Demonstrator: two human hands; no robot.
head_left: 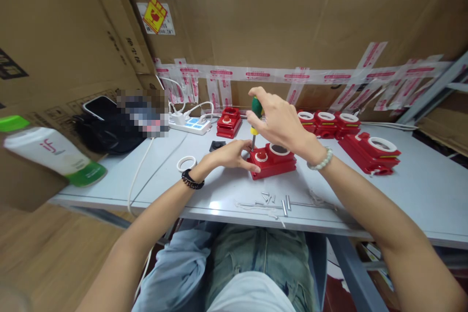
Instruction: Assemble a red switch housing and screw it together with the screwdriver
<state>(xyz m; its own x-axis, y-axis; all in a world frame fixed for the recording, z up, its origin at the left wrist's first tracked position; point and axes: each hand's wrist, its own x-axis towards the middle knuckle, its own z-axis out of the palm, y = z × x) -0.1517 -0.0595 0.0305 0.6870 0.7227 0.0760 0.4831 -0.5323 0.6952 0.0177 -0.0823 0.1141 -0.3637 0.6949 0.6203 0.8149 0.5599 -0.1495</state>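
A red housing with a white ring and a round red knob lies flat on the table in front of me. My left hand grips its left end, thumb on the near side and fingers at the back corner. My right hand is wrapped round the green handle of a screwdriver, held upright. The screwdriver's tip is down at the housing's back left corner, where the screw head is too small to make out. Several loose screws and two metal pins lie nearer the table's front edge.
More red housings stand at the back right, one larger at right, and a small one behind. At left are a white ring, black part, power strip, black bag and bottle.
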